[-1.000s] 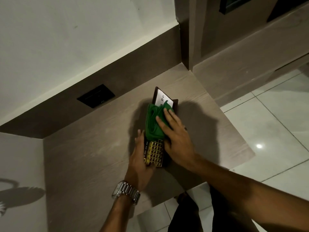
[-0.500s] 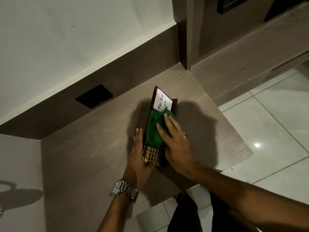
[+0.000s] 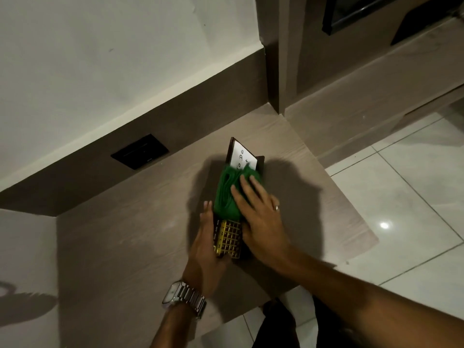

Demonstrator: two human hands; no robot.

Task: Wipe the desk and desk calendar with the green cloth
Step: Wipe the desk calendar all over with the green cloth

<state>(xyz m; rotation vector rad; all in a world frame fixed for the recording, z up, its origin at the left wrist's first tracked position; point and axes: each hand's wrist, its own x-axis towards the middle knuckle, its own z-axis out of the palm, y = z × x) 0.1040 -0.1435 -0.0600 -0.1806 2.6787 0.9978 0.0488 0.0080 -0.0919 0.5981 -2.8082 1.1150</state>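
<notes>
A dark desk calendar (image 3: 229,238) with a gold date grid lies flat in the middle of the wooden desk (image 3: 130,237). Its far end carries a white "To Do" note. A bunched green cloth (image 3: 227,194) covers the calendar's middle. My right hand (image 3: 258,214) lies flat on the cloth, fingers spread and pressing down. My left hand (image 3: 207,247) rests against the calendar's left edge and near end, holding it steady; a metal watch sits on that wrist.
A black wall socket (image 3: 139,151) sits in the dark backsplash at the back left. The desk's right and front edges drop to a glossy white tiled floor (image 3: 401,197). A wooden panel and ledge rise at the back right.
My right hand has slid the green cloth slightly back and forth along the calendar, uncovering a little more of the white note. My left hand stays against the calendar.
</notes>
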